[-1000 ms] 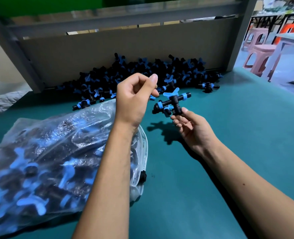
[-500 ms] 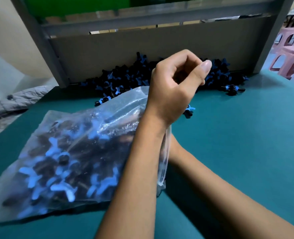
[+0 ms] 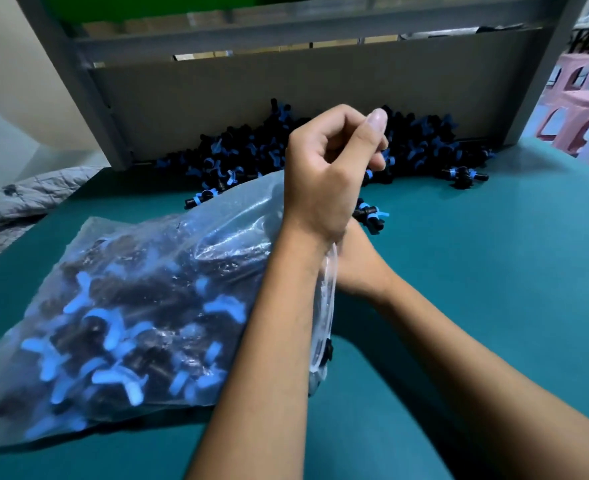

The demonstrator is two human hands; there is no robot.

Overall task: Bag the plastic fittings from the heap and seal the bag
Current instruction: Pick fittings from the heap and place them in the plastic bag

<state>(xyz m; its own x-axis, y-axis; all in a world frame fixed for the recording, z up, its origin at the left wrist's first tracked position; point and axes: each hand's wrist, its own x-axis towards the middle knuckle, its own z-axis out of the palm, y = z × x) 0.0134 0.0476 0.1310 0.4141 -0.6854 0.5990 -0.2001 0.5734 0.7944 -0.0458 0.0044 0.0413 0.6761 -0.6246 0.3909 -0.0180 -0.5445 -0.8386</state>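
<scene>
Clear bag (image 3: 140, 317) of black-and-blue fittings, lying on table (image 3: 459, 271). Left hand (image 3: 334, 174) pinches its mouth raised for loading; right hand (image 3: 359, 268) reaches beneath, grip hidden. Heap (image 3: 251, 154) behind.

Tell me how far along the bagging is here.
Done: the clear bag already looks nearly full. In hand: the left hand pinches its open mouth up while the right hand reaches in. Left: the heap by the back panel remains, and the bag is unsealed.

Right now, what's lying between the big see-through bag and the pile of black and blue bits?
In the head view, one loose black-and-blue plastic fitting on bare teal tabletop.
</scene>
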